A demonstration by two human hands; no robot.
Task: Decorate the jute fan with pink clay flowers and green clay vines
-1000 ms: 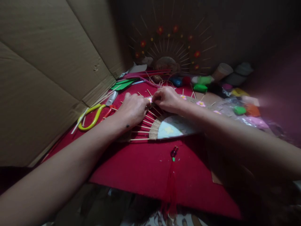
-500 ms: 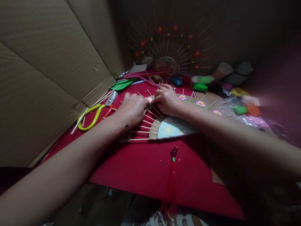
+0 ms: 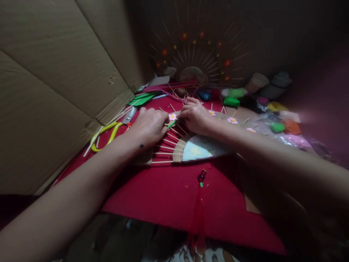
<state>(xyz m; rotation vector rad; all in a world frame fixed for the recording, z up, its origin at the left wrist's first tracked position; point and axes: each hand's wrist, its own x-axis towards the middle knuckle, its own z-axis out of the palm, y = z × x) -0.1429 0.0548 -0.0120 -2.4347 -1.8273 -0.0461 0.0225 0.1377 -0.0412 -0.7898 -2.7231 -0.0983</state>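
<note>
A fan-shaped piece of thin sticks and woven twine [image 3: 178,149] lies on the red surface, with a pale blue panel at its inner part and pink flowers on its outer band. Between my hands, a pink flower with a yellow centre [image 3: 172,116] sits on the band, a small green strip [image 3: 171,124] just below it. My left hand [image 3: 152,124] rests over the band's left side, fingers curled; what they grip is hidden. My right hand [image 3: 195,114] is at the band just right of the flower, fingertips pinched together, and anything between them is too small to tell.
Scissors with yellow handles [image 3: 113,134] lie left of my left hand, by a cardboard wall [image 3: 68,91]. A red tassel with beads [image 3: 201,203] lies in front. Green clay packs [image 3: 231,102], plastic bags and a cup [image 3: 257,83] are at the back right. Another stick fan [image 3: 193,54] stands behind.
My left hand has drawn slightly left, away from my right fingertips. The pink flower and the green strip between the hands now show more fully. My right hand has barely moved.
</note>
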